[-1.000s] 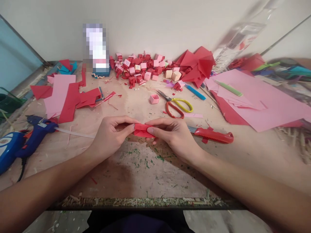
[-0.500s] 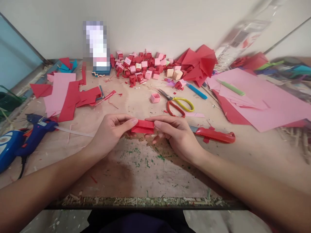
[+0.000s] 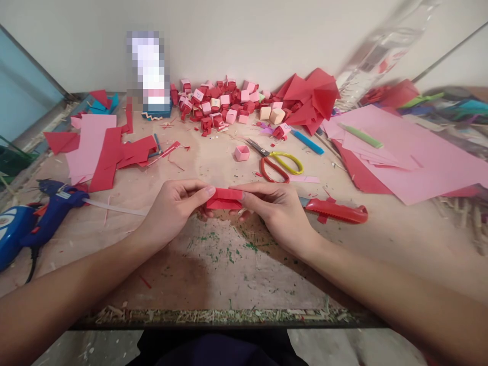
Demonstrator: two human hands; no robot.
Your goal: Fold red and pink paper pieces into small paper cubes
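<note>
A folded strip of red paper (image 3: 225,198) is held level above the table, with a crease running along its length. My left hand (image 3: 182,204) pinches its left end, thumb on top. At the other end my right hand (image 3: 275,208) grips it between thumb and fingers; some fingertips lie hidden behind and under the paper. Just beyond the hands sits a small open pink paper box (image 3: 242,153). Scissors (image 3: 281,161) with one red and one yellow handle rest beside it. To the right of my right hand lies a red-handled knife (image 3: 336,210).
A heap of small folded paper boxes (image 3: 217,104) stands against the wall. Red and pink sheets (image 3: 412,152) lie at right, cut pieces (image 3: 93,147) at left. A blue glue gun (image 3: 53,213) is at far left. A clear bottle (image 3: 381,61) leans at back right.
My right hand's fingers have closed in a little under the right end of the red paper. The whole view has shifted slightly; otherwise things lie as before.
</note>
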